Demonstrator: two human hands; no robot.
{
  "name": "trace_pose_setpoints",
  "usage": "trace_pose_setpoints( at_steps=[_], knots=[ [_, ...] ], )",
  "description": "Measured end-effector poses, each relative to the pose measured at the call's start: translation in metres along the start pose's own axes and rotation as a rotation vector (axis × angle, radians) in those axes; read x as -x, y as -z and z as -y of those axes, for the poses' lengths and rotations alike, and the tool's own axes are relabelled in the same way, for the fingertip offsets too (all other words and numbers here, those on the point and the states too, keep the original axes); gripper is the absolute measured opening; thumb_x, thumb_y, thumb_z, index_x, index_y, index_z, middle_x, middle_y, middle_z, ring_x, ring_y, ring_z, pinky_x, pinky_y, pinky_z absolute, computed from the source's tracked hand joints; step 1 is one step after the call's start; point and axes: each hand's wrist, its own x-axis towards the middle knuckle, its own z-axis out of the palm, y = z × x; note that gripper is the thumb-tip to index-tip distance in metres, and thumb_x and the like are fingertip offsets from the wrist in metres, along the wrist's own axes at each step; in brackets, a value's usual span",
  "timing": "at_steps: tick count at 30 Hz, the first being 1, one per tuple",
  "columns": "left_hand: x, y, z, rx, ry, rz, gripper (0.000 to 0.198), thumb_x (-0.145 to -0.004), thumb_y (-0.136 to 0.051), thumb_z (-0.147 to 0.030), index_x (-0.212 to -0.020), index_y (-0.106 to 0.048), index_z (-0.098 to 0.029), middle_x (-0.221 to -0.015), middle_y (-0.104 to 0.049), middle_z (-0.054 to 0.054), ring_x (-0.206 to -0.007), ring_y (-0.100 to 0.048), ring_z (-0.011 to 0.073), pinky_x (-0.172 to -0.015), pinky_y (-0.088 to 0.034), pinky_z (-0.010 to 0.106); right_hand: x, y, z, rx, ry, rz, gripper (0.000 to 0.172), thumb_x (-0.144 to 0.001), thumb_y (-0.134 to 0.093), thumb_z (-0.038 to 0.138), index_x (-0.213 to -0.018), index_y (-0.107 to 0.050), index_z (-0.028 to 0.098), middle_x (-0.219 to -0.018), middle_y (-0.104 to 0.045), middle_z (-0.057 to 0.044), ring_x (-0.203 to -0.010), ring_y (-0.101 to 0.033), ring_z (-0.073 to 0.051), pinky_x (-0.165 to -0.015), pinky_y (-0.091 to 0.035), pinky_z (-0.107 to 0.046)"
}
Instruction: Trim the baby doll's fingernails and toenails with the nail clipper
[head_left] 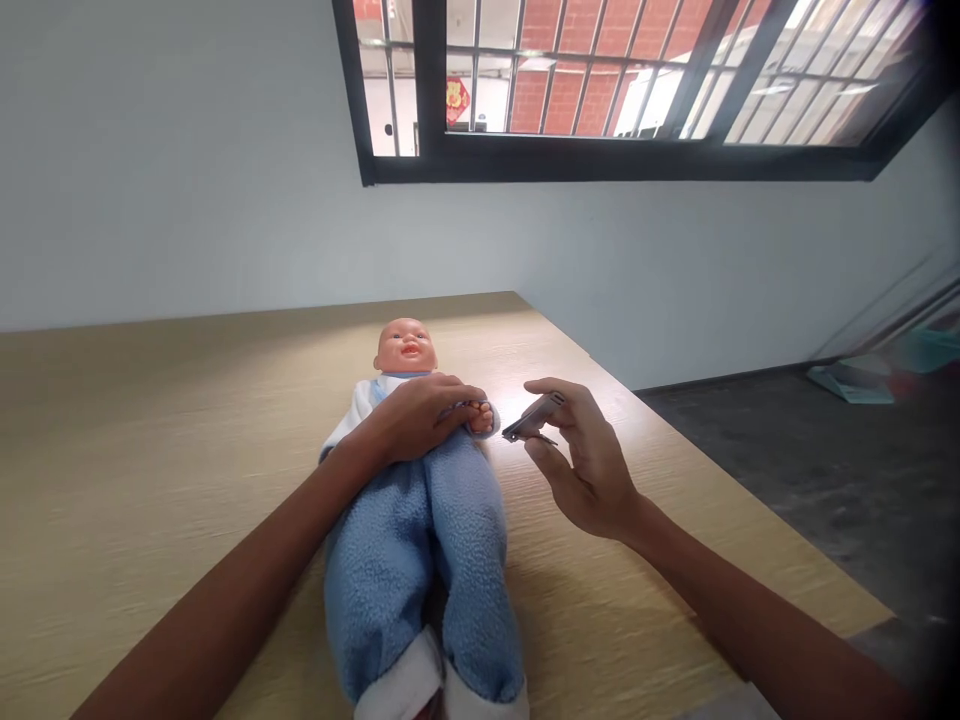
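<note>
At a table [150, 500]: holding a doll [405, 520] and a clipper [534, 415].
With the left hand [427, 411], partly curled across the doll, face up on the table: holding its small hand [481, 418] between thumb and fingers. With the right hand [596, 465], rounded, thumb and forefinger spread: gripping the clipper between them, tip pointing left at the small hand, near but apart.

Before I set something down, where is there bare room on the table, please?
Widest: left of the doll and left forearm, back to the wall. Smaller: between the doll's trousers and right forearm. Crowded: around the left hand and nail clipper.
</note>
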Motion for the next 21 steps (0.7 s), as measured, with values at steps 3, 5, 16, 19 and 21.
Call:
trace_pose_setpoints(
  at_steps=[3, 5, 16, 19, 21],
  knots=[
    [-0.002, 0.002, 0.0, 0.003, -0.028, 0.018, 0.037, -0.1, -0.031, -0.038, -0.111, -0.063, -0.021, -0.105, -0.067, 0.003, -0.095, -0.059, 0.0079, -0.087, -0.046, 0.023, 0.0, -0.001, 0.0, 0.003, 0.009, 0.006, 0.038, -0.093, -0.054, 0.023, -0.128, -0.04, 0.015, -0.082, -0.055, -0.001, -0.077, -0.058, -0.014, -0.069, -0.048, -0.032],
    [-0.003, 0.003, 0.002, -0.001, -0.033, 0.022, 0.037, -0.1, -0.031, -0.037, -0.108, -0.064, -0.02, -0.102, -0.068, 0.003, -0.093, -0.059, 0.0074, -0.086, -0.045, 0.022, 0.0, -0.001, 0.0, 0.006, 0.005, 0.01, 0.038, -0.093, -0.054, 0.022, -0.128, -0.041, 0.015, -0.082, -0.056, -0.001, -0.077, -0.058, -0.013, -0.069, -0.048, -0.031],
    [-0.002, 0.0, 0.003, -0.113, 0.049, 0.067, 0.031, -0.096, -0.045, -0.039, -0.097, -0.071, -0.021, -0.093, -0.068, 0.001, -0.086, -0.059, 0.0092, -0.078, -0.045, 0.023, 0.004, -0.005, 0.004, -0.033, -0.016, 0.026, 0.039, -0.091, -0.057, 0.021, -0.127, -0.042, 0.014, -0.084, -0.055, -0.001, -0.076, -0.057, -0.013, -0.069, -0.049, -0.032],
    [0.0, 0.002, -0.004, -0.154, 0.073, 0.088, 0.033, -0.097, -0.042, -0.036, -0.1, -0.071, -0.02, -0.093, -0.067, 0.003, -0.09, -0.059, 0.0121, -0.084, -0.046, 0.028, 0.006, -0.006, 0.005, -0.041, 0.003, 0.039, 0.042, -0.089, -0.059, 0.019, -0.128, -0.043, 0.014, -0.084, -0.054, 0.0, -0.074, -0.054, -0.011, -0.069, -0.049, -0.031],
    [0.0, 0.002, -0.007, -0.169, 0.085, 0.097, 0.034, -0.097, -0.04, -0.034, -0.1, -0.071, -0.02, -0.094, -0.067, 0.004, -0.094, -0.059, 0.0143, -0.089, -0.047, 0.032, 0.006, -0.007, 0.005, -0.044, 0.019, 0.054, 0.044, -0.088, -0.061, 0.018, -0.128, -0.043, 0.013, -0.084, -0.054, 0.0, -0.073, -0.053, -0.011, -0.069, -0.048, -0.03]
  ],
)
